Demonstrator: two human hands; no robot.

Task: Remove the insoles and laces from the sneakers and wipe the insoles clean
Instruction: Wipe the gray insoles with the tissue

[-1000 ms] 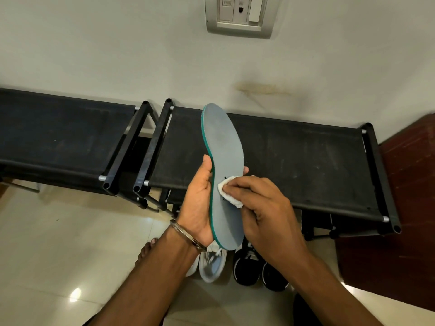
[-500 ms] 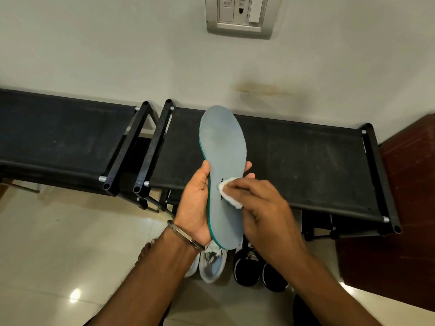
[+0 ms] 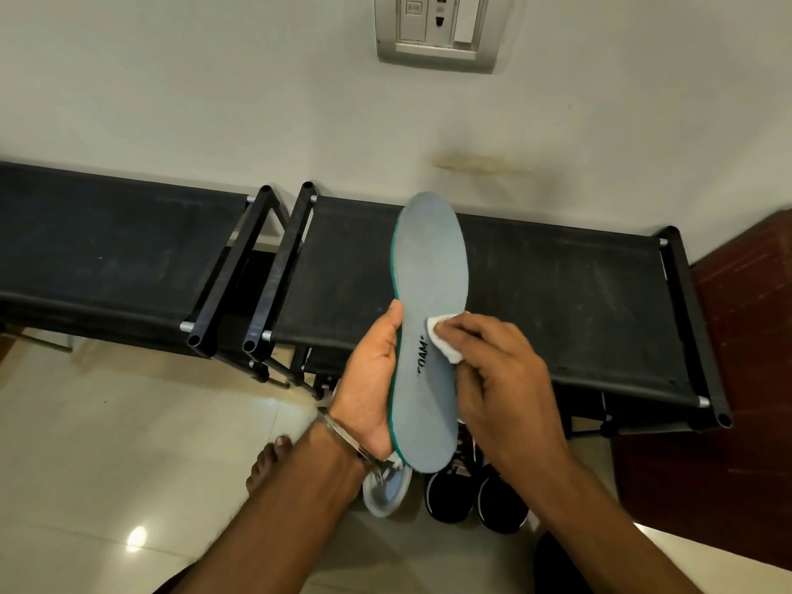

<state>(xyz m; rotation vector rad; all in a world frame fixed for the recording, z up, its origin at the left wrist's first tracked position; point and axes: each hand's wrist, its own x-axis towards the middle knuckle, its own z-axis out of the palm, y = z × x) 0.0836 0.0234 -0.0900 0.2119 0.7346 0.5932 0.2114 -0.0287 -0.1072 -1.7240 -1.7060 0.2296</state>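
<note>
While gripping the grey insole (image 3: pixel 430 267) upright in the left hand (image 3: pixel 370 379), pinching a white wipe (image 3: pixel 443 341) against it with the right hand (image 3: pixel 505 379).

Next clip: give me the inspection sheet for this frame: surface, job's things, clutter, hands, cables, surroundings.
Surface: black fabric-topped rack, its top bare; pale tiled floor.
Job's things: grey insole with green edge, held upright; white wipe pressed on it; pale sneaker on floor.
Clutter: black shoes under the rack.
Hands: left hand grips the insole's edge; right hand pinches the wipe.
Cables: nothing seen.
Surroundings: wall socket plate; stain on wall; bare foot.
</note>
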